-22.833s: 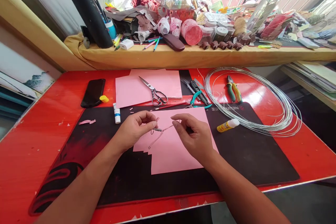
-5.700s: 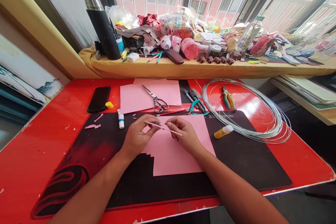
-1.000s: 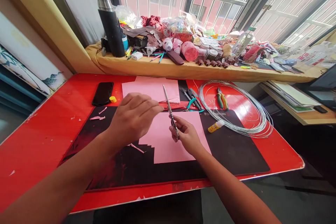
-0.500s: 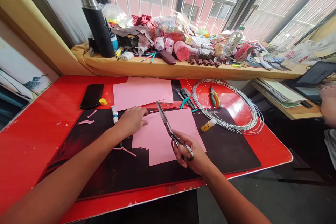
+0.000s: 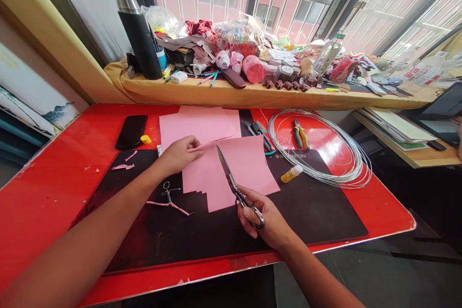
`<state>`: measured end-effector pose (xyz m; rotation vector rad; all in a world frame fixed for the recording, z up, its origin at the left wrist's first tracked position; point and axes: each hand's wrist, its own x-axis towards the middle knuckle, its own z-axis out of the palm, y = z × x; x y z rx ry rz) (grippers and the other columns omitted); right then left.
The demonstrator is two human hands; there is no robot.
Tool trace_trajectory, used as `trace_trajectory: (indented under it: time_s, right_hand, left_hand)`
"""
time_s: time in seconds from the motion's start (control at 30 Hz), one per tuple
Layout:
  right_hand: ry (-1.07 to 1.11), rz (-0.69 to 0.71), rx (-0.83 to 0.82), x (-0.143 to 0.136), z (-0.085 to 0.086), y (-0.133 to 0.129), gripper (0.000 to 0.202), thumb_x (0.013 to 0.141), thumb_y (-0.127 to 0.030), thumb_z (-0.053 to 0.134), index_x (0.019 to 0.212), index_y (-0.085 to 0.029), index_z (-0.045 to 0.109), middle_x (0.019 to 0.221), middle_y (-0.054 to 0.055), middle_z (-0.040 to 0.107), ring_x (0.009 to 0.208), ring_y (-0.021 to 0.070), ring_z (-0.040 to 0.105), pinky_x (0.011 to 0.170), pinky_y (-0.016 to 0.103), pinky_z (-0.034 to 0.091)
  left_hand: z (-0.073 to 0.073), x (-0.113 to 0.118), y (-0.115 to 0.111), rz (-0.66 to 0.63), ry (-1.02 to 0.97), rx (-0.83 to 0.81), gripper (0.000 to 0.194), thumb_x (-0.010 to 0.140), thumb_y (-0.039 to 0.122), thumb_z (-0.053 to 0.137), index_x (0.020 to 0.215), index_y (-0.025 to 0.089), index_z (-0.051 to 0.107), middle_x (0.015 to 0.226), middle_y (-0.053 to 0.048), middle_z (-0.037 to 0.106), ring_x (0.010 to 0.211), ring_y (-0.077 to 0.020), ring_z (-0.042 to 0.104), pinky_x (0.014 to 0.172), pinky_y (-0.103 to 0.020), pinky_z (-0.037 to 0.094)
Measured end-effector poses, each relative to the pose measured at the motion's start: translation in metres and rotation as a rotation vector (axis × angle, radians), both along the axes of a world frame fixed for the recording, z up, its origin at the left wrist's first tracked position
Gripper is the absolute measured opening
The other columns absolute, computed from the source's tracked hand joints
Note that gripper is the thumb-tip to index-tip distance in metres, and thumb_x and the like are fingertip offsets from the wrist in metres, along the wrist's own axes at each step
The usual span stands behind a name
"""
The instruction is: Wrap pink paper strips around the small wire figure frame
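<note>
My left hand (image 5: pixel 182 154) pinches the upper left edge of a pink sheet of paper (image 5: pixel 238 168), which has a stepped cut along its lower left side. In my right hand (image 5: pixel 262 216) is a pair of scissors (image 5: pixel 231 175), gripped by the handles with the blades pointing up and away over the sheet. The blades look closed together. Below my left wrist, a small wire figure (image 5: pixel 168 197) with pink-wrapped legs lies on the black mat (image 5: pixel 151 245). A glue stick (image 5: pixel 291 173) rests right of the sheet.
More pink paper (image 5: pixel 198 122) lies behind, beside a black phone (image 5: pixel 131 132) and a yellow cap (image 5: pixel 146 139). A wire coil (image 5: pixel 361 168), pliers (image 5: pixel 301 135) and a utility knife (image 5: pixel 265 139) are at the right. Pink scraps (image 5: pixel 123 167) sit left. Craft supplies crowd the windowsill (image 5: pixel 216 94).
My left hand has lifted the pink sheet's far edge and moved it slightly away from me. The wire figure shows more fully now. The scissors stay in my right hand.
</note>
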<state>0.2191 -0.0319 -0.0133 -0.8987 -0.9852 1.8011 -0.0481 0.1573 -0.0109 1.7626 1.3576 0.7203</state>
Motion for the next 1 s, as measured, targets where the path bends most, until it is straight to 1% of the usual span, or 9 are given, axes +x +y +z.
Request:
trace_trajectory:
  time_s: [0.07, 0.13, 0.17, 0.27, 0.4, 0.5, 0.67, 0.87, 1.0]
  right_hand:
    - [0.009, -0.033, -0.007, 0.000, 0.001, -0.001, 0.072, 0.090, -0.054, 0.082, 0.150, -0.021, 0.061, 0.076, -0.003, 0.059, 0.043, 0.0032, 0.038, 0.044, 0.021, 0.024]
    - [0.012, -0.049, -0.015, 0.001, 0.002, -0.002, 0.073, 0.090, -0.059, 0.079, 0.149, -0.021, 0.061, 0.079, -0.002, 0.059, 0.044, 0.0029, 0.038, 0.045, 0.022, 0.023]
    - [0.007, -0.051, -0.017, 0.002, 0.003, -0.003, 0.074, 0.090, -0.062, 0.078, 0.149, -0.021, 0.061, 0.081, -0.001, 0.059, 0.045, 0.0028, 0.038, 0.045, 0.022, 0.022]
    - [-0.035, -0.016, -0.010, 0.005, 0.005, -0.007, 0.077, 0.090, -0.066, 0.075, 0.152, -0.022, 0.057, 0.085, 0.001, 0.060, 0.047, 0.0028, 0.041, 0.047, 0.021, 0.020]
    - [-0.075, 0.061, 0.001, 0.010, 0.004, -0.010, 0.083, 0.088, -0.066, 0.078, 0.155, -0.024, 0.053, 0.085, -0.001, 0.058, 0.046, 0.0027, 0.040, 0.046, 0.020, 0.026]
    - [-0.109, 0.082, 0.010, 0.012, 0.002, -0.008, 0.086, 0.086, -0.067, 0.079, 0.156, -0.023, 0.052, 0.085, -0.001, 0.057, 0.046, 0.0028, 0.039, 0.046, 0.020, 0.028]
    - [-0.147, 0.116, 0.017, 0.006, 0.004, -0.003, 0.091, 0.086, -0.067, 0.080, 0.158, -0.021, 0.049, 0.082, -0.002, 0.054, 0.047, 0.0037, 0.038, 0.045, 0.021, 0.029]
    - [-0.127, 0.126, 0.041, -0.008, 0.002, 0.005, 0.088, 0.086, -0.065, 0.081, 0.157, -0.022, 0.052, 0.079, -0.003, 0.052, 0.046, 0.0036, 0.035, 0.043, 0.020, 0.029]
    - [-0.126, 0.122, 0.065, -0.014, -0.002, 0.013, 0.086, 0.086, -0.064, 0.081, 0.156, -0.022, 0.053, 0.079, -0.003, 0.053, 0.045, 0.0038, 0.036, 0.042, 0.020, 0.029]
  left_hand:
    - [0.000, -0.002, 0.012, 0.085, -0.198, -0.064, 0.037, 0.060, 0.044, 0.086, 0.082, 0.022, 0.066, 0.077, 0.002, 0.065, 0.076, -0.0194, 0.061, 0.068, -0.029, 0.044]
    - [0.000, -0.003, 0.025, 0.173, -0.410, -0.122, 0.042, 0.053, 0.038, 0.092, 0.083, 0.020, 0.069, 0.079, 0.000, 0.069, 0.077, -0.0190, 0.063, 0.068, -0.028, 0.048]
    - [0.000, -0.005, 0.031, 0.201, -0.476, -0.130, 0.044, 0.052, 0.038, 0.094, 0.084, 0.020, 0.070, 0.081, 0.000, 0.071, 0.077, -0.0190, 0.065, 0.068, -0.028, 0.050]
    - [0.005, -0.010, 0.048, 0.261, -0.599, -0.106, 0.050, 0.050, 0.039, 0.096, 0.088, 0.019, 0.071, 0.085, -0.002, 0.073, 0.078, -0.0188, 0.067, 0.070, -0.029, 0.055]
    - [0.014, -0.022, 0.064, 0.356, -0.735, -0.059, 0.051, 0.050, 0.039, 0.096, 0.089, 0.018, 0.069, 0.087, -0.002, 0.074, 0.075, -0.0174, 0.067, 0.071, -0.030, 0.058]
    - [0.016, -0.033, 0.067, 0.421, -0.813, -0.039, 0.048, 0.054, 0.038, 0.095, 0.088, 0.018, 0.068, 0.084, -0.001, 0.073, 0.073, -0.0168, 0.068, 0.071, -0.030, 0.059]
    - [0.012, -0.045, 0.065, 0.483, -0.870, -0.025, 0.044, 0.056, 0.034, 0.093, 0.087, 0.019, 0.066, 0.082, 0.000, 0.072, 0.074, -0.0178, 0.069, 0.073, -0.032, 0.060]
    - [0.019, -0.046, 0.066, 0.468, -0.874, -0.019, 0.044, 0.055, 0.033, 0.094, 0.088, 0.018, 0.069, 0.083, -0.001, 0.074, 0.073, -0.0177, 0.068, 0.070, -0.031, 0.060]
    - [0.023, -0.047, 0.065, 0.462, -0.883, 0.005, 0.047, 0.054, 0.038, 0.096, 0.087, 0.019, 0.069, 0.083, -0.002, 0.074, 0.076, -0.0198, 0.069, 0.072, -0.033, 0.061]
